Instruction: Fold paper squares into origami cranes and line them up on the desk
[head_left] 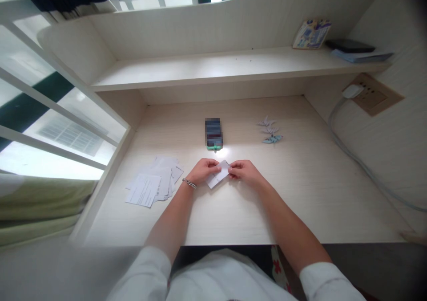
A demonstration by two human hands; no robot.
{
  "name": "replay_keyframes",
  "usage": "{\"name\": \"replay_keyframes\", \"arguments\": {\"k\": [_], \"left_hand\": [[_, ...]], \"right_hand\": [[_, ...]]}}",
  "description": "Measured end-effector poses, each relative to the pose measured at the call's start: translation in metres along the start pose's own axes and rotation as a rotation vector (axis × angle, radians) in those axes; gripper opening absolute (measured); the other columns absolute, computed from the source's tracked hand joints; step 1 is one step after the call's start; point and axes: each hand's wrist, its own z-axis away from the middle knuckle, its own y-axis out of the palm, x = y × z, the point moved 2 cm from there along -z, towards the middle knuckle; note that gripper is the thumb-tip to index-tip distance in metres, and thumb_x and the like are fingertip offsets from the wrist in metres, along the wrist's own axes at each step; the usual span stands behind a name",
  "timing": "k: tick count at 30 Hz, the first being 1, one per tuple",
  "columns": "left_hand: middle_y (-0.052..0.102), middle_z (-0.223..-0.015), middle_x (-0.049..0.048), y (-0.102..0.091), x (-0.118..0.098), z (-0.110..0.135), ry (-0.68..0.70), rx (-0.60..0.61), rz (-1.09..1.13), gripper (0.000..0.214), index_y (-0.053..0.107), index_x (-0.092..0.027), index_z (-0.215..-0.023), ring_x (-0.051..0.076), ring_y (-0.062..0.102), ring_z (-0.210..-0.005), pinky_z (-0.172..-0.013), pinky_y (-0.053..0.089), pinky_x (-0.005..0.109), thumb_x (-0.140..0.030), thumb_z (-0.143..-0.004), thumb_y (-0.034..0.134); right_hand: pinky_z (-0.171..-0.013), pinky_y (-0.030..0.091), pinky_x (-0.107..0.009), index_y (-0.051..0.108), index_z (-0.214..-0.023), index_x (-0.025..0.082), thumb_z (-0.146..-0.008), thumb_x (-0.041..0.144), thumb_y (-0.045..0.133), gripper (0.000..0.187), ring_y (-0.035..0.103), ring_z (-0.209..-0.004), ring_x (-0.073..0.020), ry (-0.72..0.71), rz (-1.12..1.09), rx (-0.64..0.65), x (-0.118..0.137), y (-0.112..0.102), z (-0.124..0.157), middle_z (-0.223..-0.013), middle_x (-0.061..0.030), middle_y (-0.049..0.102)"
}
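A small folded white paper [218, 175] lies just above the pale wooden desk [300, 194], held between both hands near the middle. My left hand [206, 169], with a metal bracelet on its wrist, pinches the paper's left side. My right hand [243, 171] pinches its right corner. Both hands have their fingers curled closed on the paper.
A loose stack of white paper sheets [154, 184] lies to the left. A phone [214, 134] stands behind the hands. Three small folded paper cranes [271, 131] sit at the back right. A shelf [233, 65] above carries a booklet [311, 34] and dark items; a cable [353, 158] hangs from a wall socket at right.
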Motion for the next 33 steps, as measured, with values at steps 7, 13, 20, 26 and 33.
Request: {"name": "replay_keyframes", "arguments": {"k": [7, 13, 20, 26, 33], "left_hand": [[0.068, -0.081, 0.0079, -0.008, 0.000, -0.014, 0.019, -0.034, 0.038, 0.026, 0.068, -0.012, -0.088, 0.015, 0.060, -0.066, -0.057, 0.042, 0.025, -0.029, -0.069, 0.066], [0.067, -0.074, 0.0064, -0.006, 0.001, -0.006, 0.006, -0.030, -0.011, 0.024, 0.069, -0.012, -0.079, 0.014, 0.057, -0.062, -0.056, 0.041, 0.025, -0.032, -0.067, 0.068], [0.068, -0.076, 0.0070, -0.002, -0.001, 0.004, 0.023, -0.037, 0.128, 0.027, 0.072, -0.011, -0.086, 0.013, 0.057, -0.062, -0.056, 0.041, 0.025, -0.028, -0.065, 0.069], [0.069, -0.073, 0.0064, 0.001, 0.004, 0.008, 0.032, -0.096, 0.241, 0.023, 0.073, -0.012, -0.083, 0.012, 0.055, -0.060, -0.053, 0.039, 0.023, -0.022, -0.062, 0.069], [0.068, -0.076, 0.0062, -0.002, 0.005, 0.011, 0.069, -0.107, 0.217, 0.019, 0.073, -0.013, -0.080, 0.013, 0.056, -0.064, -0.056, 0.040, 0.023, -0.023, -0.065, 0.068]], "right_hand": [[-0.051, 0.047, -0.023, 0.069, -0.074, 0.013, -0.055, 0.032, 0.079, 0.028, 0.059, -0.052, -0.0117, -0.038, -0.117, -0.055, 0.007, 0.002, -0.012, -0.062, -0.0040, 0.065], [-0.052, 0.047, -0.023, 0.071, -0.081, 0.012, -0.059, 0.033, 0.077, 0.030, 0.060, -0.054, -0.0125, -0.066, -0.078, -0.003, 0.001, -0.001, -0.003, -0.062, -0.0049, 0.067], [-0.052, 0.046, -0.024, 0.073, -0.086, 0.013, -0.059, 0.033, 0.077, 0.033, 0.059, -0.052, -0.0120, -0.081, -0.070, -0.005, 0.001, -0.001, -0.001, -0.060, -0.0035, 0.067], [-0.059, 0.048, -0.026, 0.074, -0.085, 0.014, -0.057, 0.025, 0.078, 0.031, 0.062, -0.057, -0.0133, -0.062, -0.188, 0.055, 0.000, -0.001, 0.002, -0.062, -0.0046, 0.068], [-0.060, 0.049, -0.026, 0.072, -0.086, 0.014, -0.060, 0.026, 0.075, 0.028, 0.062, -0.057, -0.0130, -0.092, -0.201, 0.091, 0.000, 0.002, 0.001, -0.062, -0.0032, 0.068]]}}
